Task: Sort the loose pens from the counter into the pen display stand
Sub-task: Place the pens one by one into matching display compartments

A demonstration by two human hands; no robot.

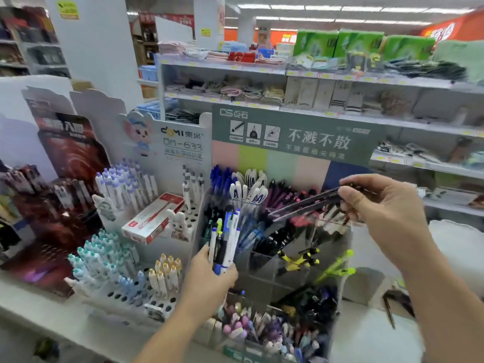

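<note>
My left hand (209, 276) grips a bundle of white, blue and black pens (225, 237), held upright in front of the clear tiered pen display stand (262, 273). My right hand (387, 205) pinches two or three dark purple pens (303, 204) by one end. They point left and slightly down, over the stand's upper right compartments. The stand's compartments hold blue, white, black, pink and yellow pens, with pastel ones in the front row.
A white peg-hole stand with teal, lilac and yellow pens (117, 263) stands to the left, with a red and white box (153, 218) lying on it. A dark red display (60, 195) is at far left. Scissors (390, 307) lie on the counter at right. Store shelves stand behind.
</note>
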